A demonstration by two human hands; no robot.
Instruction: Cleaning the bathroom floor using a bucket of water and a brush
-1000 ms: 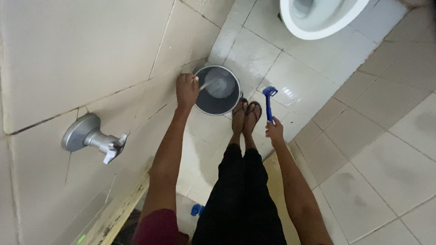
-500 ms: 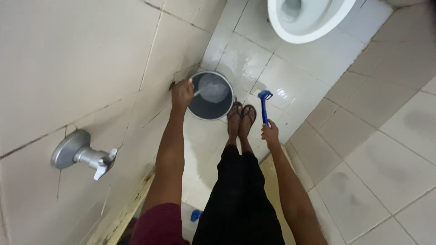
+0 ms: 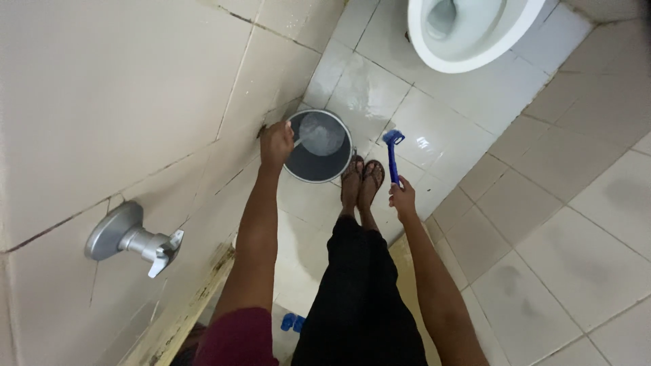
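- The left hand (image 3: 276, 144) is closed around the thin handle of a pale round scoop (image 3: 320, 132), which sits inside the grey round metal bucket (image 3: 319, 146) on the wet floor, just in front of the sandalled feet (image 3: 361, 177).
- The right hand (image 3: 402, 199) grips the blue plastic long-handled brush (image 3: 390, 157), head up, beside the feet.
- It seems best to lift the scoop level and slowly, so that water does not spill.
- Keep the brush away from the bucket; the white toilet bowl (image 3: 468, 34) is near.

Blue brush (image 3: 391, 152), grey bucket (image 3: 313, 167), white toilet (image 3: 468, 37), beige tiles (image 3: 576, 230).
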